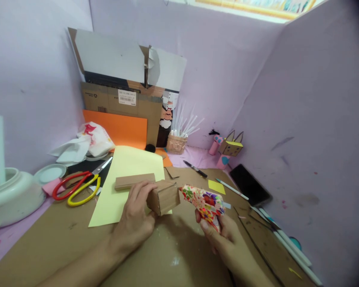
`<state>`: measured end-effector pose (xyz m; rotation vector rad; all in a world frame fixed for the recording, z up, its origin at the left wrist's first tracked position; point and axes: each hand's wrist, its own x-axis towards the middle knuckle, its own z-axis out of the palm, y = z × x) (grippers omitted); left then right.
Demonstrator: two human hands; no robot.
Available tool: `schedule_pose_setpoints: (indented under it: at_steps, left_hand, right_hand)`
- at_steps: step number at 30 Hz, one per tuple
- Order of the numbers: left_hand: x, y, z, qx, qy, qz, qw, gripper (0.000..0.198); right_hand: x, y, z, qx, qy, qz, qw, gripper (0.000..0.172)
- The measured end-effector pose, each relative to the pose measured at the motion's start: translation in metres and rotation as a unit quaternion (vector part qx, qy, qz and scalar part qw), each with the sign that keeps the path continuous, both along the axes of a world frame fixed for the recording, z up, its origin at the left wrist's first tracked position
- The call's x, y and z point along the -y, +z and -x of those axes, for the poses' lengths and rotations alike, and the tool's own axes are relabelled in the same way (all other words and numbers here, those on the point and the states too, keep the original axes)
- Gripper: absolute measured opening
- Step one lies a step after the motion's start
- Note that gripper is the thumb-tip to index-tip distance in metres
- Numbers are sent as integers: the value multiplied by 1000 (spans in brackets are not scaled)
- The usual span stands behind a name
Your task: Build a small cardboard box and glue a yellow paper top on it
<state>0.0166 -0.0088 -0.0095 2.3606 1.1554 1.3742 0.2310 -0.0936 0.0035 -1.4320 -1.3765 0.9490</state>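
My left hand point(136, 217) is wrapped around a folded cardboard piece point(163, 197), a small brown box shape with a flat strip running left from it. It rests partly on a pale yellow paper sheet point(125, 181). My right hand point(224, 235) grips a glue gun with a floral pattern point(205, 201). Its nozzle points left and touches or nearly touches the right edge of the cardboard piece. Both hands sit over a brown cardboard work surface point(77, 239).
Red and yellow scissors point(77, 187) lie to the left, beside a white pot point(8, 195). A black phone point(249, 184), a pen point(195, 169), a yellow note point(217, 186) and white sticks point(287, 243) lie to the right. Boxes, orange paper point(119, 127) and a basket of sticks point(177, 141) stand behind.
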Motion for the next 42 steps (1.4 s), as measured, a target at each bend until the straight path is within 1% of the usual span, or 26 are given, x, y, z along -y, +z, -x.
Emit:
schedule_pose_setpoints:
  at_steps: [7, 13, 18, 22, 27, 31, 37, 42]
  left_hand:
    - [0, 3, 0, 15, 15, 28, 999, 59]
    - [-3, 2, 1, 27, 21, 38, 999, 59]
    - [-1, 3, 1, 22, 0, 44, 999, 60]
    - [1, 4, 1, 17, -12, 33, 999, 57]
    - [-1, 3, 2, 16, 5, 40, 999, 58]
    - [-3, 3, 2, 20, 17, 37, 999, 56]
    - [-6, 6, 4, 29, 24, 28, 999, 54]
    - [-8, 5, 5, 47, 30, 42, 998, 53]
  right_hand:
    - [0, 1, 0, 16, -5, -2, 1000, 35]
    - [0, 0, 0, 0, -6, -7, 1000, 35]
    - [0, 4, 1, 6, 4, -13, 1000, 35]
    - [0, 4, 1, 2, -5, -15, 1000, 37]
    - [1, 0, 0, 2, -7, -2, 1000, 36]
    - [1, 1, 0, 10, -4, 7, 1000, 36]
    - [1, 0, 1, 13, -14, 3, 1000, 38]
    - [2, -4, 2, -3, -16, 7, 1000, 37]
